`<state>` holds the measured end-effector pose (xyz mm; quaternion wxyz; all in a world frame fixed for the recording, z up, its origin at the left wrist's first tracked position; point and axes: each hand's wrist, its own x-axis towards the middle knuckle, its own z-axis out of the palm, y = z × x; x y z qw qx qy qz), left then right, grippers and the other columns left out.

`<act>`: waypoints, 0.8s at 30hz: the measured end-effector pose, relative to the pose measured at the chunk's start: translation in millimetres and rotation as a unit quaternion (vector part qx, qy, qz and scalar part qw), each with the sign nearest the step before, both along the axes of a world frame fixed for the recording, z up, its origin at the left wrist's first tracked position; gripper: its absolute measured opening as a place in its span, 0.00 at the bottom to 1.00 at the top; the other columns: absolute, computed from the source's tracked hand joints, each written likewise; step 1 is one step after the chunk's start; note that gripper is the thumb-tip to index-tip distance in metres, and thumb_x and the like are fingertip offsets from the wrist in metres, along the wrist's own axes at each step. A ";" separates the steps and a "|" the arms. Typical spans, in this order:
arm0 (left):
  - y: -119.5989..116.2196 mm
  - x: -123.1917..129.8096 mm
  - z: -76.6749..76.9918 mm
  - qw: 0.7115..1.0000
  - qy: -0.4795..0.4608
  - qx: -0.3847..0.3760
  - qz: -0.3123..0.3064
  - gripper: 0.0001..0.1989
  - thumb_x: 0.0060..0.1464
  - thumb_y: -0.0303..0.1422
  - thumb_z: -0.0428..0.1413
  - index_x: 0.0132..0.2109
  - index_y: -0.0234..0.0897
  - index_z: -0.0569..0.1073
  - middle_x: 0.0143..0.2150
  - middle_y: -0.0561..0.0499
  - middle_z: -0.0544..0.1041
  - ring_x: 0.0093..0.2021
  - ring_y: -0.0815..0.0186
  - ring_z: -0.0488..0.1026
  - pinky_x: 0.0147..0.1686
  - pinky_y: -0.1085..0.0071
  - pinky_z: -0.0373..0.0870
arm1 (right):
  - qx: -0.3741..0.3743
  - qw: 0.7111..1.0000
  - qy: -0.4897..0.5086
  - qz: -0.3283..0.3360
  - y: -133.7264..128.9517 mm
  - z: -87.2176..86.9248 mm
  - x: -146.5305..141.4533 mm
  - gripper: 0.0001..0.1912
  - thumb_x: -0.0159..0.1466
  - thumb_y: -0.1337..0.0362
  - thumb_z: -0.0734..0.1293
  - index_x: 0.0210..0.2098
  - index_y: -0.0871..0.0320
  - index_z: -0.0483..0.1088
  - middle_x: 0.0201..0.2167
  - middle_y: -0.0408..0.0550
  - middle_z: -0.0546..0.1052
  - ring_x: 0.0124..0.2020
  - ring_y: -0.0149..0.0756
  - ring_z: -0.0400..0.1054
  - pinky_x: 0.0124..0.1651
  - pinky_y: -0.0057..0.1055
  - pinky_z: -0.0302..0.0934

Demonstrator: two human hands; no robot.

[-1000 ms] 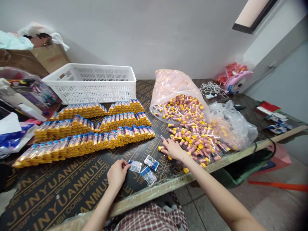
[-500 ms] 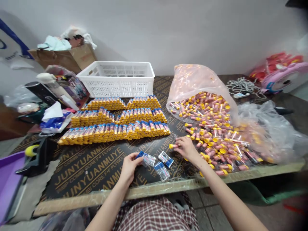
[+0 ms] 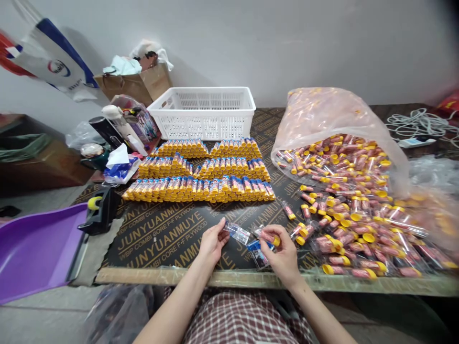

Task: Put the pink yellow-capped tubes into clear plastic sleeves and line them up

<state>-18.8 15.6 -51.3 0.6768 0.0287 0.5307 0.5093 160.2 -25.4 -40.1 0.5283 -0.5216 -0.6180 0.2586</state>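
My left hand [image 3: 214, 241] pinches the left end of a small clear packet [image 3: 237, 233] with a blue edge. Between the thumb and fingers of my right hand [image 3: 281, 253] is a small pink tube with a yellow cap [image 3: 269, 237]. Blue-and-clear packets [image 3: 256, 253] lie on the dark plywood tabletop between the hands, partly covered by my right hand. To the right spreads a heap of pink tubes with yellow caps [image 3: 344, 224]. Beyond my hands, blue-topped, yellow-ended tubes [image 3: 201, 188] are stacked in several rows.
A white plastic basket [image 3: 204, 122] stands behind the rows. A large translucent bag [image 3: 322, 112] spills tubes at the right. A black tape dispenser [image 3: 102, 212] and purple dustpan [image 3: 39, 253] are at the left. The taped table edge [image 3: 161, 276] runs in front of me.
My right hand has brought the yellow-capped tube leftward from the heap's edge, close to the packets and my left hand. The camera view has turned left.
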 end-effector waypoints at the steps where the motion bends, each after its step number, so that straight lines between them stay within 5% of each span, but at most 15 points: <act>1: 0.2 0.0 0.3 1.000 -0.005 -0.005 0.007 0.12 0.37 0.32 0.67 0.24 0.32 0.71 0.19 0.52 0.73 0.20 0.73 0.70 0.23 0.78 0.68 | 0.012 1.000 -0.006 0.009 -2.5 -1.4 -2.2 0.08 0.58 0.68 0.65 0.38 0.56 0.67 0.34 0.47 0.71 0.36 0.35 0.68 0.41 0.32 0.65; 11: -9.6 11.9 4.1 0.998 0.034 0.053 0.009 0.17 0.32 0.38 0.68 0.25 0.31 0.72 0.21 0.54 0.73 0.22 0.74 0.69 0.25 0.77 0.67 | 0.085 0.984 -0.148 0.053 -2.0 -18.5 -14.6 0.10 0.61 0.71 0.62 0.41 0.54 0.67 0.35 0.49 0.75 0.39 0.37 0.71 0.42 0.37 0.68; 16: -16.4 23.7 6.0 0.991 0.030 0.126 -0.011 0.17 0.32 0.34 0.68 0.30 0.31 0.73 0.27 0.52 0.76 0.27 0.71 0.72 0.32 0.73 0.71 | 0.076 0.987 -0.134 0.050 -3.4 -19.4 -16.2 0.14 0.60 0.70 0.63 0.46 0.54 0.69 0.42 0.52 0.73 0.45 0.39 0.69 0.48 0.39 0.66; 19: -11.9 19.3 7.8 0.992 0.013 0.121 -0.016 0.17 0.31 0.30 0.68 0.32 0.32 0.72 0.28 0.52 0.76 0.27 0.71 0.73 0.32 0.73 0.71 | 0.028 0.988 -0.100 0.116 -4.6 -14.3 -14.3 0.19 0.60 0.69 0.62 0.51 0.52 0.67 0.49 0.52 0.69 0.50 0.40 0.66 0.52 0.40 0.64; 24: -8.7 7.1 16.1 0.981 0.003 0.129 -0.145 0.19 0.33 0.29 0.68 0.36 0.31 0.73 0.31 0.48 0.78 0.28 0.68 0.74 0.32 0.72 0.71 | 0.025 0.987 -0.097 0.127 -2.6 -13.5 -11.4 0.24 0.57 0.73 0.60 0.52 0.51 0.66 0.47 0.50 0.67 0.49 0.40 0.65 0.52 0.40 0.63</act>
